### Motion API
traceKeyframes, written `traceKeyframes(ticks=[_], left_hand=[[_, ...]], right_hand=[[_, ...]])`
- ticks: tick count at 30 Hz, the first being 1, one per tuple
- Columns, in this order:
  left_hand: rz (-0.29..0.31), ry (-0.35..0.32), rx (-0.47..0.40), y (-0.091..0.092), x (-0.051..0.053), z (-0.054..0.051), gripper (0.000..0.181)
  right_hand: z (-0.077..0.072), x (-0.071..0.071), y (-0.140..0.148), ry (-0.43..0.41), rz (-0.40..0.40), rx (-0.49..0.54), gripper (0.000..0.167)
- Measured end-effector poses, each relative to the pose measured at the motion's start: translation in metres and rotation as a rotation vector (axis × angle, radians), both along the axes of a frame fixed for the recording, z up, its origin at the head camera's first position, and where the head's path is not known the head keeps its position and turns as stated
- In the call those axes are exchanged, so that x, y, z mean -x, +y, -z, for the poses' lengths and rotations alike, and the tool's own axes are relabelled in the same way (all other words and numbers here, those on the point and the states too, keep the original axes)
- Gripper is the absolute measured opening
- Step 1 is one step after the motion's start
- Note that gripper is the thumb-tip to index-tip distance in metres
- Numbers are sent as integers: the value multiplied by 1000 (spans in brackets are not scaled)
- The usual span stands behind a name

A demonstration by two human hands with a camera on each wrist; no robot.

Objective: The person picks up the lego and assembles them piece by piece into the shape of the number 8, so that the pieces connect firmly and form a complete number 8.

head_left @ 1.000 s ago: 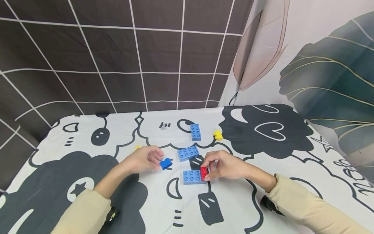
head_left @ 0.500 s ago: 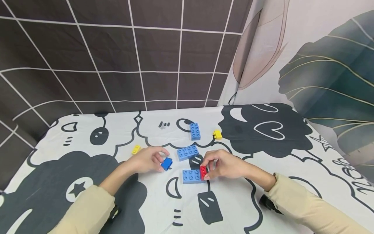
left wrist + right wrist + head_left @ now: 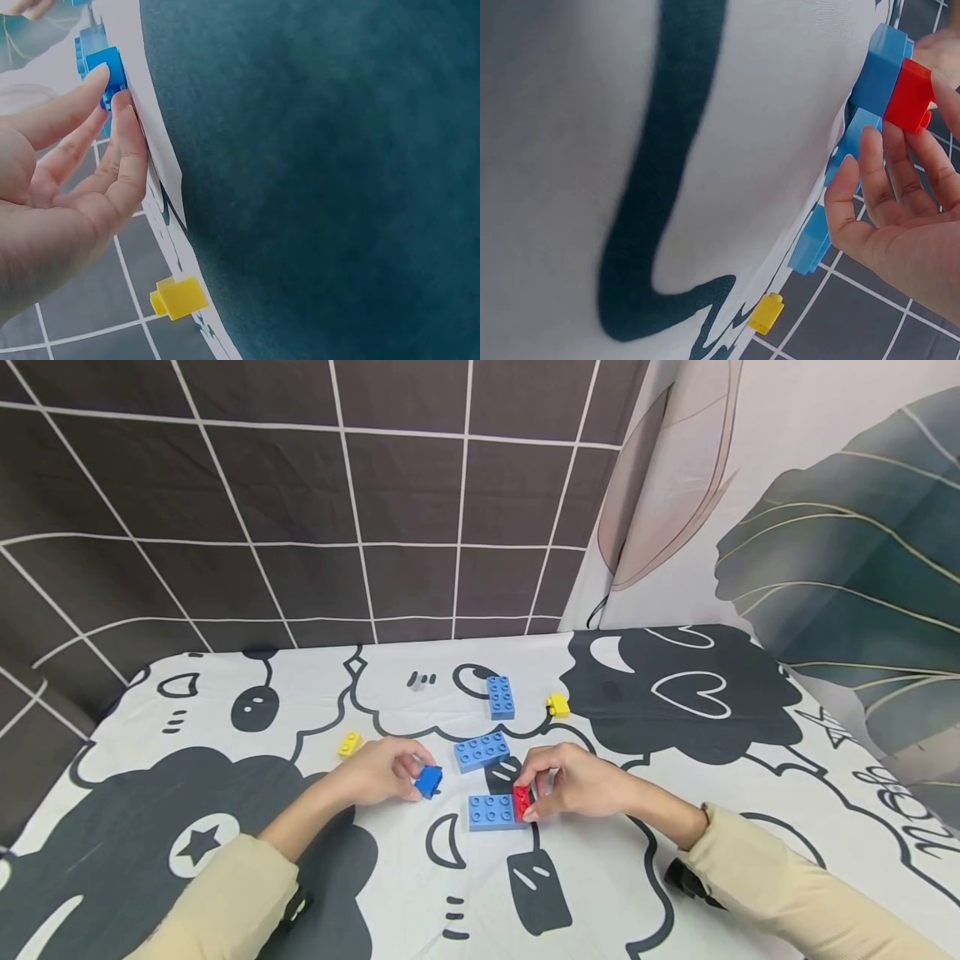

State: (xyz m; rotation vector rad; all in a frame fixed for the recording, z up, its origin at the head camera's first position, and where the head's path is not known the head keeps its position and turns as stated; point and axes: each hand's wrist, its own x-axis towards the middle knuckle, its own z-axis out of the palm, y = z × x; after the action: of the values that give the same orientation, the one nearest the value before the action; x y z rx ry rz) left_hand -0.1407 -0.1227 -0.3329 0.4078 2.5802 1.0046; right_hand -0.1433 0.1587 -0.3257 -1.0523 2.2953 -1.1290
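And the small blue brick has turned in the left hand's pinch, the left hand apparently orienting it, unjoined! The right hand pinches the red brick on the nearest light-blue brick's end; full seating's hard to tell.

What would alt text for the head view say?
Left hand pinches a dark blue brick; right hand holds a red brick atop a light blue brick. Two more light blue bricks and two yellow bricks lie beyond.

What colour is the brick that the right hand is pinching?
That brick is red, showing best in the right wrist view.
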Motion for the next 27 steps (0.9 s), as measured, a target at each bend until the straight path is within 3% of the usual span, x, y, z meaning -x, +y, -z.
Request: traceKeyframes(ticks=[6, 12, 19, 27], left_hand=[[-21, 10, 3, 0, 0, 2, 31], [-54, -5, -28, 4, -4, -3, 30], [24, 16, -121, 12, -15, -9, 29], [59, 70, -130, 28, -26, -10, 28]], right_hand=[[0, 0, 0, -4, 3, -1, 23], [0, 0, -1, -12, 10, -4, 22], [1, 0, 0, -17, 13, -3, 22], [1, 1, 0, -8, 4, -1, 23]])
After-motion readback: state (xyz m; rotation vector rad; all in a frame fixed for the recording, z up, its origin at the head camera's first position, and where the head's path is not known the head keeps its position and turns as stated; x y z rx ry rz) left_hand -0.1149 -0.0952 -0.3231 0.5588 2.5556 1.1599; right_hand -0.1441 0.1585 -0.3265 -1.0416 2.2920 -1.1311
